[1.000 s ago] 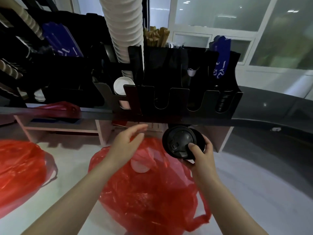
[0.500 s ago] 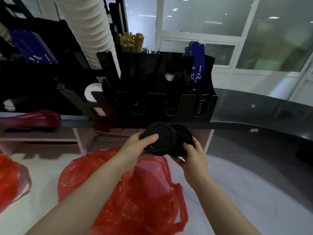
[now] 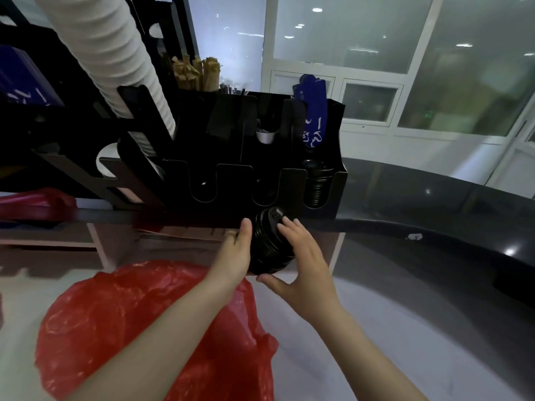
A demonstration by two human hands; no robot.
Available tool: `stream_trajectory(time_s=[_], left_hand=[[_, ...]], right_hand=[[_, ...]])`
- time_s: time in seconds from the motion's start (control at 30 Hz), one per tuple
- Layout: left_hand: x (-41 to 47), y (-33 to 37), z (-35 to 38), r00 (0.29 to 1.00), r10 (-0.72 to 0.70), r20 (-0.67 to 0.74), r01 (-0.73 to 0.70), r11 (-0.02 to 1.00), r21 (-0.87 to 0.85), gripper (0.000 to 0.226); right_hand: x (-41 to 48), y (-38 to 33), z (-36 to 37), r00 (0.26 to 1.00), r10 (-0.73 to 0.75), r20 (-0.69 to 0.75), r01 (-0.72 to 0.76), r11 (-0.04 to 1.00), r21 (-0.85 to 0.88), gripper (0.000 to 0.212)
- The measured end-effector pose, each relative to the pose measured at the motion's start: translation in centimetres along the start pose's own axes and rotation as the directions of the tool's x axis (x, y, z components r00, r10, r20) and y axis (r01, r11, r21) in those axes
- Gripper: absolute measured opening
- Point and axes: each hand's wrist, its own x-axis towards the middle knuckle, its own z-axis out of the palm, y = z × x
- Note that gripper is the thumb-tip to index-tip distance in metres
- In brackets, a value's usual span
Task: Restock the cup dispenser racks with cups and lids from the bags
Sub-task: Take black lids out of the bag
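Observation:
A short stack of black lids (image 3: 270, 244) is held between both hands just under the front of the black dispenser rack (image 3: 292, 180). My left hand (image 3: 234, 256) grips the stack's left side, thumb pointing up; its fingers are hidden behind the lids. My right hand (image 3: 304, 261) wraps the right side, fingers over the top lid and thumb beneath. The rack's rightmost slot holds more black lids (image 3: 317, 183); the middle slots look dark and I cannot tell their contents. A tall column of white cups (image 3: 107, 53) leans into the rack's left side. A red bag (image 3: 139, 328) lies on the floor below.
The rack stands on a dark counter (image 3: 434, 204) that curves away to the right. Wooden stirrers (image 3: 197, 73), a blue packet (image 3: 314, 123) and a small white cup (image 3: 265, 136) sit in the rack's back. Another red bag (image 3: 34, 201) lies at the left under the counter edge.
My left hand came up from the red bag and joined the right on the lids. The two lid bunches merged into one stack, lifted toward the rack's front. The view shifted right.

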Motion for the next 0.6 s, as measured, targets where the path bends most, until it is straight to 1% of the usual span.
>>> stream_trajectory(time_s=[0.07,0.13,0.23,0.3,0.37,0.5,0.53,0.6], left_hand=[[0.1,0.2,0.5,0.999,-0.05,0.016,0.051,0.996,-0.072,0.063],[0.1,0.9,1.1,0.995,-0.075,0.066,0.086,0.978,-0.188,0.051],[0.2,2.2,1.9,0.983,-0.083,0.165,0.134,0.937,-0.323,0.044],[0.5,3.1,2.2,0.976,-0.055,0.209,0.133,0.915,-0.381,0.042],[1.1,4.2,2.2,0.968,-0.015,0.25,0.126,0.892,-0.434,0.039],[2.4,6.3,2.0,0.924,0.102,0.369,0.077,0.894,-0.441,0.035],[2.7,6.8,2.0,0.918,0.136,0.373,0.044,0.899,-0.436,0.031],[3.5,7.6,2.1,0.923,0.195,0.33,-0.051,0.915,-0.399,0.021]], right_hand=[[-0.1,1.0,-0.2,0.998,-0.067,-0.003,0.066,0.994,-0.087,0.079],[0.1,1.8,-0.4,0.994,-0.105,-0.019,0.101,0.983,-0.155,0.085],[1.3,2.4,-1.2,0.985,-0.145,-0.098,0.125,0.973,-0.192,0.087],[2.4,2.6,-2.1,0.976,-0.157,-0.151,0.129,0.975,-0.183,0.083],[3.7,2.9,-3.3,0.97,-0.162,-0.18,0.133,0.978,-0.164,0.085],[6.5,3.4,-5.5,0.958,-0.159,-0.239,0.133,0.984,-0.12,0.088],[7.2,3.4,-5.9,0.957,-0.158,-0.244,0.134,0.985,-0.112,0.09],[8.7,3.7,-6.6,0.954,-0.148,-0.259,0.126,0.987,-0.1,0.092]])
